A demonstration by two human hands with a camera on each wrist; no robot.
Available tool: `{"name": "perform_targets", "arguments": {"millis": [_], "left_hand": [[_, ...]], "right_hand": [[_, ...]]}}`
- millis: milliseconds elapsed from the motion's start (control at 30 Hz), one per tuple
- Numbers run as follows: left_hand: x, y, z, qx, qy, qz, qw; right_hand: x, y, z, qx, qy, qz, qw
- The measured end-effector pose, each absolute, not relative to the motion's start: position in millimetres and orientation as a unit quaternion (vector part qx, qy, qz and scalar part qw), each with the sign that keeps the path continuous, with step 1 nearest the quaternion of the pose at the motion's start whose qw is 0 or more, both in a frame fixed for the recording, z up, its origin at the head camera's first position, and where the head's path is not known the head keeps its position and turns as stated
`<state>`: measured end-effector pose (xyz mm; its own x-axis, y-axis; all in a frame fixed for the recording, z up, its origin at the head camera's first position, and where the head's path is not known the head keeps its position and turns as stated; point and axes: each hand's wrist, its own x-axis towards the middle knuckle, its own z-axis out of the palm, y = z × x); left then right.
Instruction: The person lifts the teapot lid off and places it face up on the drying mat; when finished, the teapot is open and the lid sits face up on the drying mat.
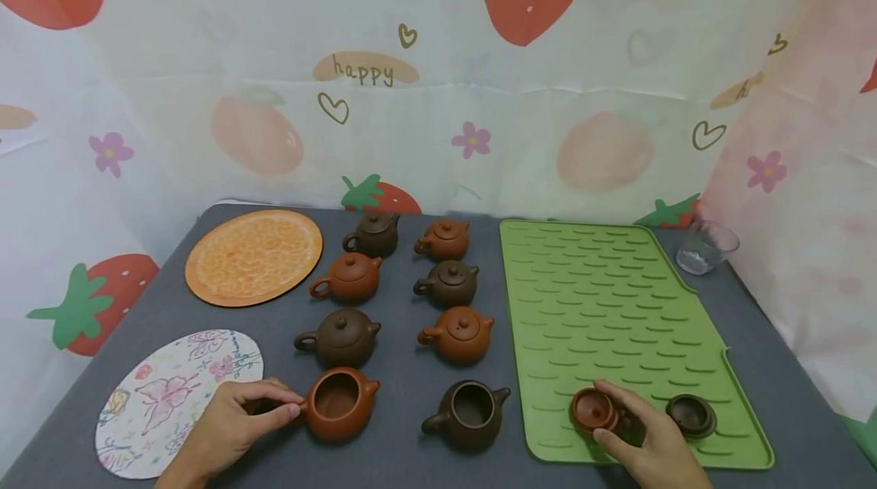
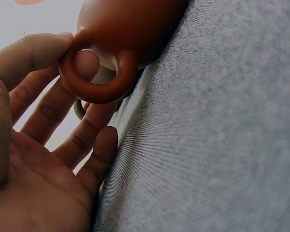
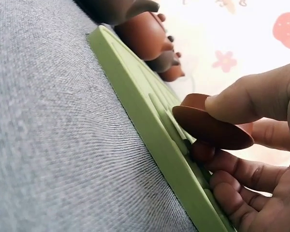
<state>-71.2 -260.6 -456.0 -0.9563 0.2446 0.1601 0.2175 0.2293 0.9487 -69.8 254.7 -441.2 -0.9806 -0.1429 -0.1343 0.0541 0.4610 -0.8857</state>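
My left hand [image 1: 226, 428] pinches the ring handle [image 2: 94, 89] of a reddish-brown teapot [image 1: 342, 430] between thumb and fingers. That pot stands lidless on the dark cloth, its spout to the right. Over the front of the green ridged mat [image 1: 596, 276], my right hand [image 1: 647, 439] holds a reddish-brown teapot lid [image 1: 591, 409] by its edge. The lid is upside down, its knob [image 3: 203, 151] facing the mat. A dark brown lid [image 1: 692, 417] lies inside-up on the mat, right of that hand. Left of the mat stands a dark brown teapot [image 1: 473, 439] with its top uncovered.
Several lidded teapots stand in two columns behind the uncovered ones, among them a dark brown one [image 1: 346, 340] and a reddish one [image 1: 460, 337]. At left lie an oval patterned mat [image 1: 171, 390] and an orange mat [image 1: 253, 257]. A glass cup [image 1: 706, 247] is at back right.
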Motion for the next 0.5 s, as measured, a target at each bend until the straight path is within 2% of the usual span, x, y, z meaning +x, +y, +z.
{"name": "perform_targets", "arguments": {"millis": [500], "left_hand": [[-70.2,-259.4,-452.3,0.146,0.789,0.596,0.008]], "right_hand": [[-69.1,252.7,-439.5,0.001,0.879,-0.467,0.095]]}}
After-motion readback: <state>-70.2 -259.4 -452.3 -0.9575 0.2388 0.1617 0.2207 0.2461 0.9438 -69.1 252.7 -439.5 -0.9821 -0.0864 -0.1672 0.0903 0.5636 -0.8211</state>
